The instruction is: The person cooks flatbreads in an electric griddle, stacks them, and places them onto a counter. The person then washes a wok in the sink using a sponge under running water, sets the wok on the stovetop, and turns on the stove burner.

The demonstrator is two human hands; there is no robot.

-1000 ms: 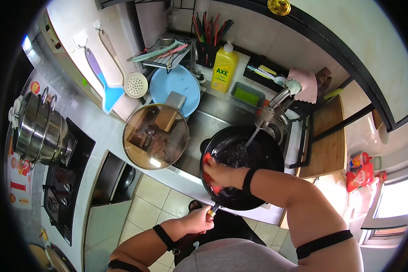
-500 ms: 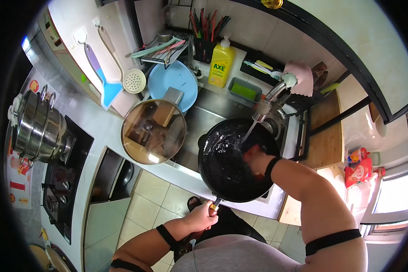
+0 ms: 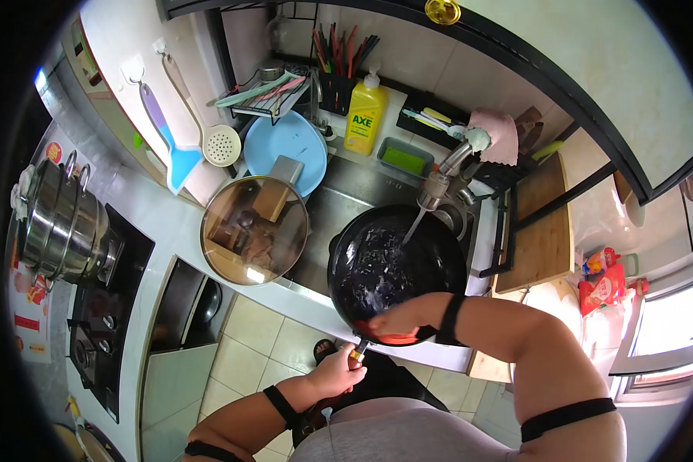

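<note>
A black wok sits tilted over the sink, its inside wet with white suds. My left hand is wrapped round the wok's handle at the near side. Inside the wok, my right hand presses a red cleaning cloth against the near wall; the hand partly covers the cloth, so its exact kind is hard to make out. From the metal faucet a stream of water runs into the wok.
Left of the wok, a glass lid lies by a blue round board. Behind the sink stand a yellow soap bottle and a tray with a green sponge. A steamer pot stands on the stove at far left.
My right hand has moved with the red cloth from the wok's right side to its near wall. My left hand keeps hold of the handle. The camera view has shifted slightly.
</note>
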